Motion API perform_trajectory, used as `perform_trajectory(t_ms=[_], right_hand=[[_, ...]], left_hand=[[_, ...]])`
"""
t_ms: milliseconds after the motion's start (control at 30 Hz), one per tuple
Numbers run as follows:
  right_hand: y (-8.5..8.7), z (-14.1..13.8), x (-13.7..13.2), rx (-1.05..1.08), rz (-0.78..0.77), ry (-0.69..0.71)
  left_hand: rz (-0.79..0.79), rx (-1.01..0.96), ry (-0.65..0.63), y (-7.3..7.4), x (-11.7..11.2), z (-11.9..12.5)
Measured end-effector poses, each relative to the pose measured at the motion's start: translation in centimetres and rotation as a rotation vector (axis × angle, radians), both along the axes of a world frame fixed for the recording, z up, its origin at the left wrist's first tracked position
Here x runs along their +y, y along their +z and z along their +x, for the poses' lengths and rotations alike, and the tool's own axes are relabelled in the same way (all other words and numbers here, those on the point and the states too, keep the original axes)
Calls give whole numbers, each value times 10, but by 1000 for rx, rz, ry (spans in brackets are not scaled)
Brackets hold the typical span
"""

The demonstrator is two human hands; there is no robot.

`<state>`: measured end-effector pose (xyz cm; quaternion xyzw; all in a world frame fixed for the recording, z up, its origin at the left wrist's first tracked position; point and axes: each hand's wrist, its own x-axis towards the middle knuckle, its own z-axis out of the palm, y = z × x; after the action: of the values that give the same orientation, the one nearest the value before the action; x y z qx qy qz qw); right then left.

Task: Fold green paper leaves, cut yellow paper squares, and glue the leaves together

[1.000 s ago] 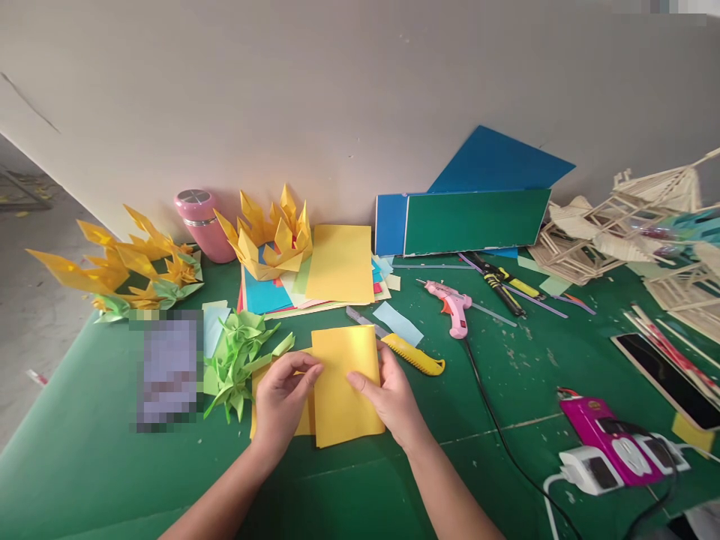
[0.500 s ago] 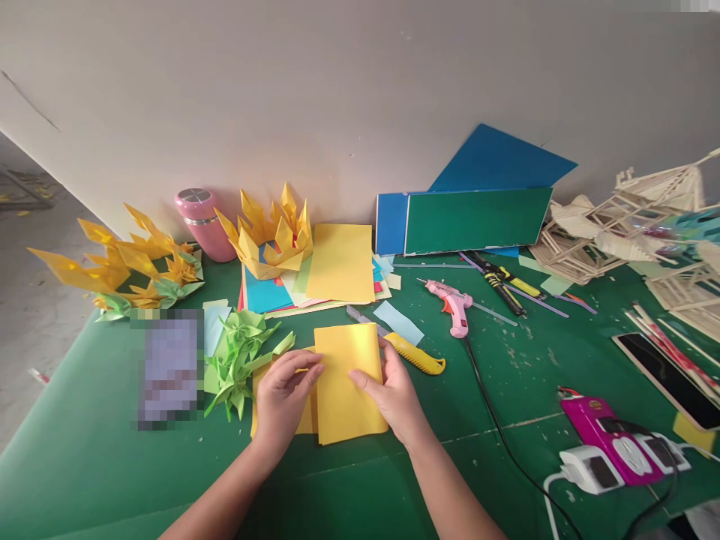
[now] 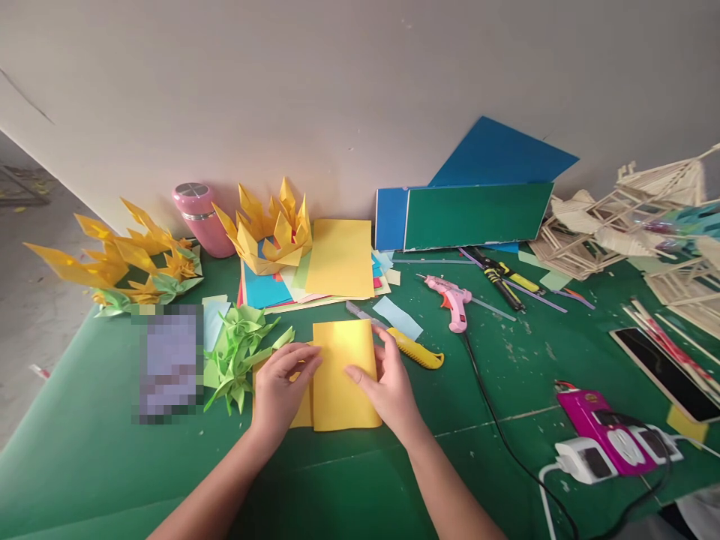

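Note:
A folded sheet of yellow paper [image 3: 342, 397] stands before me, its fold towards the right. My right hand [image 3: 391, 386] grips it by that side, thumb on the front face and fingers behind. With thumb and fingertips pinched together, my left hand [image 3: 281, 386] is at the paper's left edge. More yellow paper [image 3: 302, 412] lies partly under the left hand. Just left of it are folded green paper leaves [image 3: 239, 345]. A yellow utility knife [image 3: 417, 349] lies beyond the right hand, its blade partly behind the fingers.
Colored sheets [image 3: 340, 259] and an orange paper crown [image 3: 270, 240] are at the back, beside a pink flask [image 3: 205, 221]. Another crown [image 3: 129, 259] stands left. To the right lie a pink glue gun [image 3: 453, 300], its cord, a magenta power strip [image 3: 601, 427] and a phone [image 3: 667, 371].
The folded paper has turned slightly, so its bottom edge is more level. My right fingers have shifted a little along its right side. The left hand keeps its pinch.

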<state>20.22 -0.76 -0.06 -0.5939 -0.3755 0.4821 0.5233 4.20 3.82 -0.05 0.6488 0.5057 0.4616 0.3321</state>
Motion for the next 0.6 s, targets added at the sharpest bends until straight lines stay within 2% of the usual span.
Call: perform_trajectory(t_ms=[67,133,233,300,400,600], right_hand=[[-3,2,0,-291,144,-45],[-2,4,0,-564,292,-26],[2,7,2,-803,435,187],[4,8,2,-893,465,331],[5,7,2,-974,464,457],[1,9,3,-1022,453,499]], left_hand=[[23,70,-18,-2,3,-3],[52,130,-36,-4,5,-5],[89,188,-65,-7,7,-6],[105,210,-86,-9,7,-6],[129,242,-110,-10,8,-5],[140,331,-154,-12,6,-6]])
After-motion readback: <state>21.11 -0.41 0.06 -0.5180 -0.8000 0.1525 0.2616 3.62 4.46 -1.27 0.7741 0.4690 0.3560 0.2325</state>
